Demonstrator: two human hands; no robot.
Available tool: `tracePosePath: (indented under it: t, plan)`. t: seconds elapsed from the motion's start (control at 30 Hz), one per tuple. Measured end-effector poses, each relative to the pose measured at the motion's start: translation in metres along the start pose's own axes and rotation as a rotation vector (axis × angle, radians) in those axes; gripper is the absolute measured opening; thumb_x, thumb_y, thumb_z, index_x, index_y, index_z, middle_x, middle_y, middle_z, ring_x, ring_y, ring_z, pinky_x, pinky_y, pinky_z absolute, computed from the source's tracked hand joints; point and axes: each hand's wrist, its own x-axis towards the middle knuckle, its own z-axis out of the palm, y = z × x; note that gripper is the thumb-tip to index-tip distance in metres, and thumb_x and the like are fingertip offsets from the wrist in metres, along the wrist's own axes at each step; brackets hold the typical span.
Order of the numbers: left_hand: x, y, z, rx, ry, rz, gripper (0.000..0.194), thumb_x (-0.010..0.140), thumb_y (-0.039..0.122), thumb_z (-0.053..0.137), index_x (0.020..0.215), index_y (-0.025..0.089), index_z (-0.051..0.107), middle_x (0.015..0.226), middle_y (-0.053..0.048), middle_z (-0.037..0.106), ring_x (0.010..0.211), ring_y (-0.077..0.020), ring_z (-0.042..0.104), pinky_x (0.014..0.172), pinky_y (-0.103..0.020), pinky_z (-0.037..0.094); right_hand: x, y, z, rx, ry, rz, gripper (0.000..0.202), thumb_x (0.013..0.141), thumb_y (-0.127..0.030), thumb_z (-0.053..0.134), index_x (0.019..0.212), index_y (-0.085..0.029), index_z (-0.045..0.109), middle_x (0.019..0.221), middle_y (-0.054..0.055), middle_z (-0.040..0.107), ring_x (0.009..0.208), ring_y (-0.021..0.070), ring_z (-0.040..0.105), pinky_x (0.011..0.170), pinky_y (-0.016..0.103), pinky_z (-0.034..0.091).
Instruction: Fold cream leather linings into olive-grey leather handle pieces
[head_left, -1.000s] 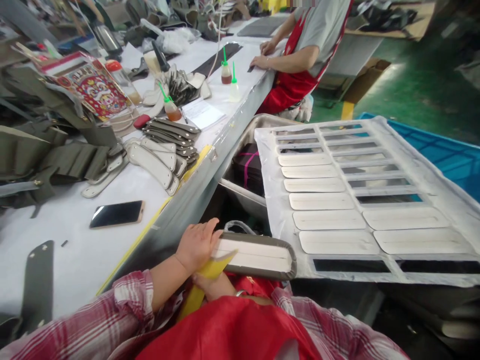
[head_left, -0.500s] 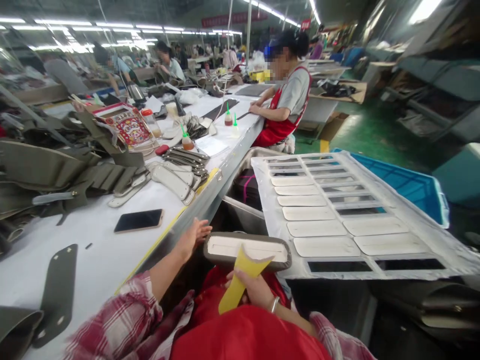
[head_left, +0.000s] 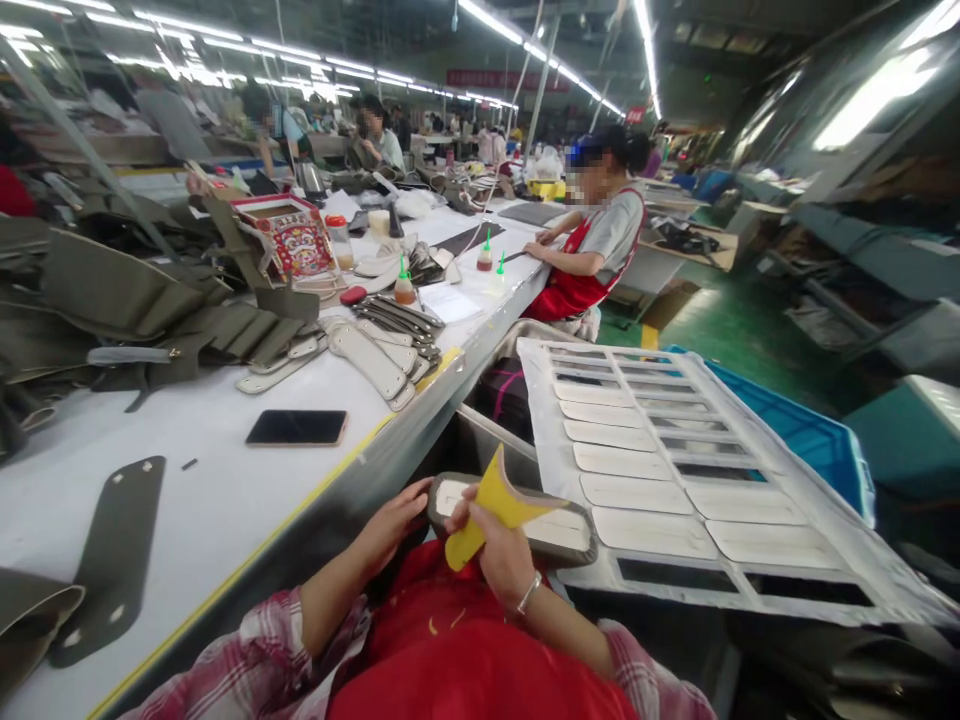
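A dark grey piece with a cream panel on top [head_left: 559, 530] sits at my lap, its left end higher than its right. My left hand [head_left: 394, 525] rests against its left end, fingers stretched out and holding nothing. In my right hand [head_left: 501, 550] is a curved yellow piece [head_left: 499, 500], gripped between thumb and fingers above the cream panel. Part of the panel is hidden behind the yellow piece. To the right lies a white frame sheet [head_left: 637, 585] with cream oval panels [head_left: 652, 530] in several of its openings.
On the white table [head_left: 217, 530] at left are a phone [head_left: 297, 427], a dark strap piece [head_left: 112, 550], stacked cream pieces [head_left: 371, 358] and small glue bottles [head_left: 405, 290]. A person in a red apron [head_left: 592, 250] works farther along. A blue crate [head_left: 795, 420] stands at right.
My left hand has come onto the left end of the grey piece. My right hand has raised the yellow piece over the panel. The view has tilted up somewhat.
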Motion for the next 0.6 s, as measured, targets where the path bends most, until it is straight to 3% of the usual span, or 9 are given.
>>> tracePosePath:
  t: [0.1, 0.27, 0.6]
  plan:
    - [0.003, 0.004, 0.000, -0.051, -0.048, 0.024, 0.053, 0.077, 0.034, 0.060, 0.126, 0.018, 0.045, 0.131, -0.009, 0.048, 0.117, -0.0242, 0.046, 0.097, -0.036, 0.038, 0.029, -0.001, 0.021, 0.063, 0.092, -0.083, 0.015, 0.075, -0.032, 0.054, 0.083, -0.020, 0.050, 0.046, -0.009, 0.043, 0.044, 0.0093, 0.044, 0.054, 0.024, 0.044]
    - [0.013, 0.005, -0.004, -0.003, -0.025, 0.069, 0.047, 0.072, 0.027, 0.063, 0.116, 0.015, 0.053, 0.118, -0.010, 0.058, 0.110, -0.0243, 0.053, 0.092, -0.038, 0.041, 0.069, 0.010, 0.042, 0.074, 0.151, -0.112, 0.020, 0.073, -0.037, 0.057, 0.077, -0.019, 0.050, 0.043, -0.011, 0.030, 0.037, 0.0049, 0.025, 0.038, 0.018, 0.031]
    - [0.026, 0.009, -0.016, 0.080, -0.071, 0.117, 0.032, 0.068, 0.017, 0.059, 0.100, 0.016, 0.056, 0.100, -0.007, 0.065, 0.095, -0.0209, 0.059, 0.085, -0.035, 0.044, 0.099, 0.014, 0.053, -0.080, 0.009, -0.032, 0.025, 0.071, -0.041, 0.059, 0.072, -0.018, 0.049, 0.042, -0.012, 0.026, 0.034, 0.0030, 0.022, 0.032, 0.015, 0.023]
